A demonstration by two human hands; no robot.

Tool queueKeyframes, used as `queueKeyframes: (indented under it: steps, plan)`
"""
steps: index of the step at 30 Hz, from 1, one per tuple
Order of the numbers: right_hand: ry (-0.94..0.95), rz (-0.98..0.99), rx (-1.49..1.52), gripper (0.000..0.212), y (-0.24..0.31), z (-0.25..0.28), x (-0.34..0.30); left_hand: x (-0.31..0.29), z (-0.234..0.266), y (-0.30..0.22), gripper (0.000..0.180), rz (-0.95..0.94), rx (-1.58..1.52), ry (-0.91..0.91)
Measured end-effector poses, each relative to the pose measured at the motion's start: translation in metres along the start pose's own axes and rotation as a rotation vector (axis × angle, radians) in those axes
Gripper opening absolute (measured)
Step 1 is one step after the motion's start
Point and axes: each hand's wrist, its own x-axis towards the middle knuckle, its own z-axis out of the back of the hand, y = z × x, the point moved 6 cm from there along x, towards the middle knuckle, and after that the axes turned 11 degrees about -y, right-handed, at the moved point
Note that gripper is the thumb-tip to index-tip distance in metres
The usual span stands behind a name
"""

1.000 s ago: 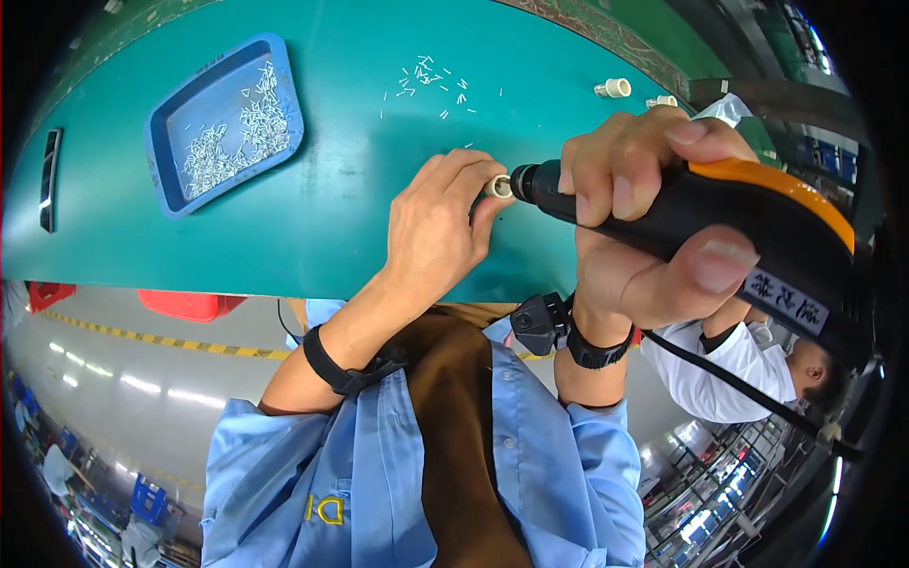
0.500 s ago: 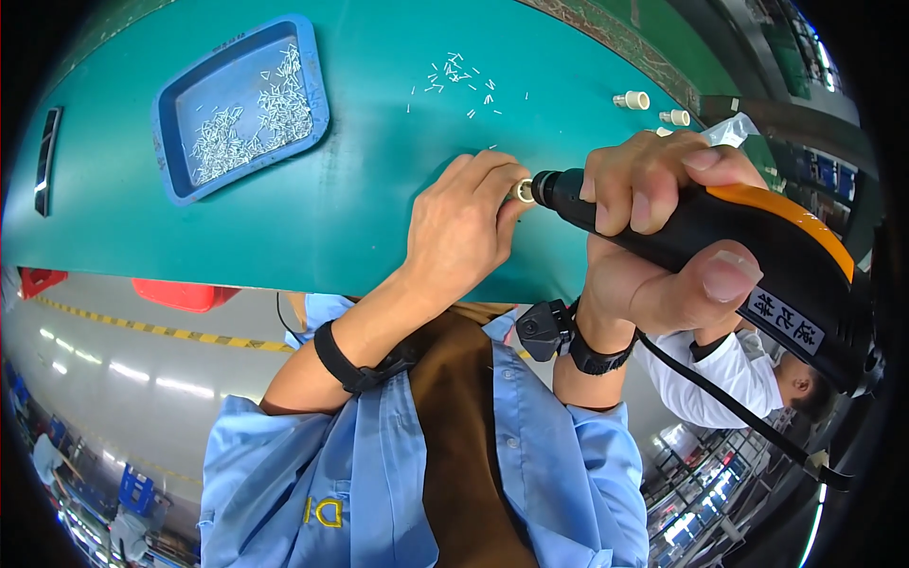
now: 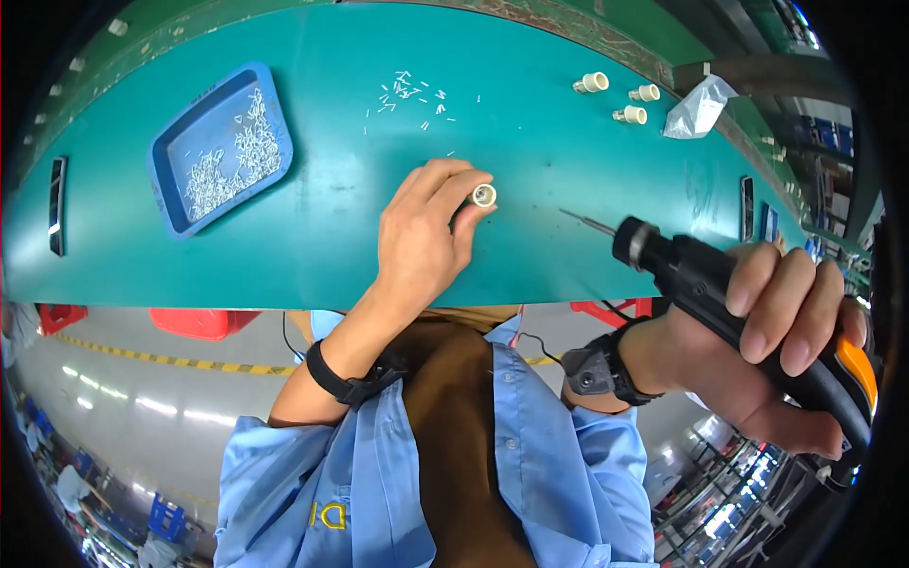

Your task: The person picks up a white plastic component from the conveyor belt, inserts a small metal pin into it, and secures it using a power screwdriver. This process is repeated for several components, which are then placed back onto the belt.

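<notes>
My left hand (image 3: 423, 232) pinches a small cream-coloured cylindrical fitting (image 3: 484, 195) between thumb and fingers, its round hollow end facing up. A black and orange electric screwdriver (image 3: 699, 282) is gripped in my right hand (image 3: 724, 364), off to the right by the table's front edge. Its thin bit points left toward the fitting but stands well apart from it. Just beyond my left hand, small silver pin-like pieces (image 3: 407, 92) lie scattered on the green table (image 3: 331, 227). Whether anything sits inside the fitting is too small to tell.
At the left, a blue tray (image 3: 204, 133) holds many more silver pieces. Several similar fittings, such as one cream fitting (image 3: 595, 83), lie at the far right beside a clear plastic bag (image 3: 699, 109). Red stools (image 3: 201, 323) show below the table's front edge.
The screwdriver has come off the fitting and swung right and toward me in my right hand. My left hand has shifted slightly left and nearer, still pinching the fitting.
</notes>
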Motion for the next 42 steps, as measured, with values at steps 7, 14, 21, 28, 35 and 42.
queueKeyframes:
  steps: [7,14,21,28,35,42]
  plan:
    - [-0.081,0.006,-0.030,0.064,0.021,0.036,-0.021,0.003,-0.005,-0.001,0.027,0.046,-0.010,0.048]
    - [-0.203,0.066,-0.060,0.063,0.031,0.073,-0.040,0.085,-0.002,-0.039,0.023,0.196,-0.002,0.221]
    - [-0.313,0.039,-0.181,0.058,0.015,0.082,-0.041,0.214,-0.135,0.001,0.027,-0.046,0.482,0.270]
    - [-0.350,0.009,-0.216,0.056,0.005,0.092,-0.040,0.224,-0.178,0.013,0.023,-0.130,0.343,0.193]
    - [-0.390,-0.039,-0.247,0.055,0.002,0.082,-0.043,0.247,-0.171,0.012,0.021,-0.095,0.203,-0.010]
    - [-0.393,-0.081,-0.233,0.052,0.006,0.074,-0.051,0.213,-0.139,-0.031,0.026,-0.112,0.184,0.182]
